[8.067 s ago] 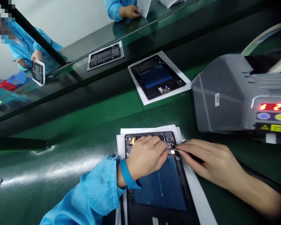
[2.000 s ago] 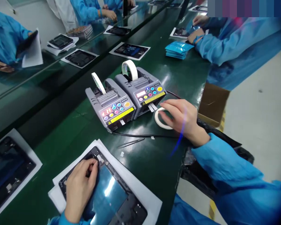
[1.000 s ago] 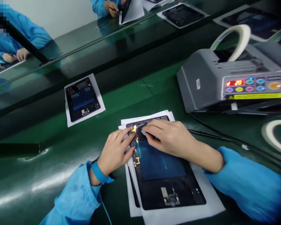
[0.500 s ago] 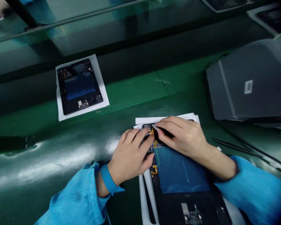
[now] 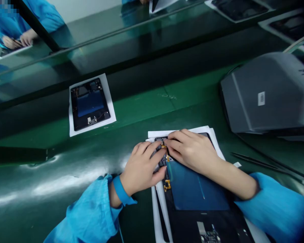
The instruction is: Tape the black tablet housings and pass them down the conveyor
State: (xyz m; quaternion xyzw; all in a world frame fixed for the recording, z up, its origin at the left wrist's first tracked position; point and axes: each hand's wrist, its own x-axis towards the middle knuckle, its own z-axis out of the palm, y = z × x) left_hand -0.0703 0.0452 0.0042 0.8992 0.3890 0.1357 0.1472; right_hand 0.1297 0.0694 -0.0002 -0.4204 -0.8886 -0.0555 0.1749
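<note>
An opened tablet (image 5: 187, 222) lies on white paper before me, with a blue battery (image 5: 197, 189) and gold flex connectors (image 5: 167, 185) along its left side. My left hand (image 5: 143, 165) rests over the tablet's upper left edge, fingers curved and slightly apart, the fingertips by the upper connector. My right hand (image 5: 192, 150) lies across the top of the tablet. Its fingers are pressed together at the upper left corner, close to my left fingertips. The small piece of tape pinched there earlier is hidden beneath them. A blue wrist strap (image 5: 122, 190) circles my left wrist.
A grey tape dispenser (image 5: 266, 98) stands at right, with tweezers (image 5: 255, 161), a white scrap (image 5: 237, 164) and a black cable (image 5: 258, 146) near it. Another opened tablet (image 5: 91, 104) lies on paper at far left. A co-worker's hands (image 5: 20, 38) work beyond the ledge.
My right hand came back from the tape dispensers to the tablet with a piece of tape. In the last half second its fingers lowered onto the upper left corner, covering the tape.
</note>
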